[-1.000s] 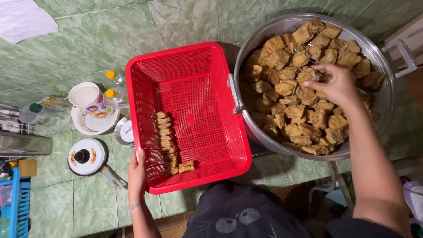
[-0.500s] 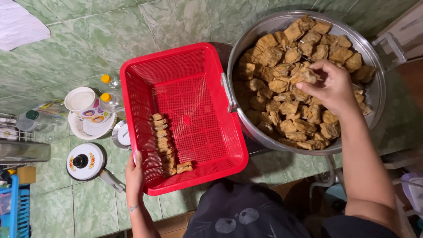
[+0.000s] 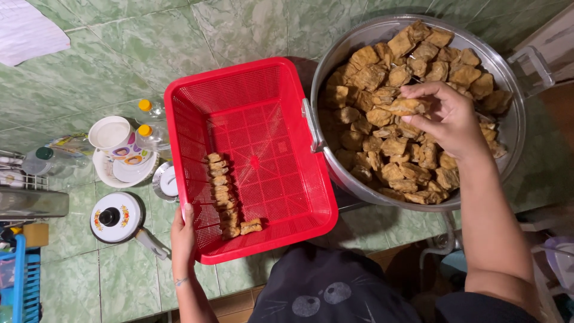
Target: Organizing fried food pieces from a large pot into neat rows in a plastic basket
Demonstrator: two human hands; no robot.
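So the right hand (image 3: 448, 116) is over the big metal pot (image 3: 514, 128), fingers curled with the thumb and fingertips pinching one piece of fried tofu (image 3: 406, 106) lifted just above the heap. That pot is packed with browned fried tofu pieces (image 3: 388, 149) and sits at about 2 o'clock from the person, its rim touching the right side of the red plastic basket (image 3: 263, 113).

The left hand (image 3: 183, 230) is at the basket's near-left corner, around 7 o'clock, fingers pressed together and wrapped over the rim, thumb on the outside as far as I can tell. Inside the basket a neat row of tofu pieces (image 3: 221, 194) runs along the left wall, with one extra piece (image 3: 251, 226) lying sideways at the near end of the row.

Off at 9 o'clock on the green tiled floor (image 3: 101, 66) there's a white cup (image 3: 110, 133) on stacked plates, two clear bottles with yellow caps (image 3: 143, 118), and a white pot lid with a black knob (image 3: 113, 216). A white cloth (image 3: 30, 30) lies up at 11 o'clock.
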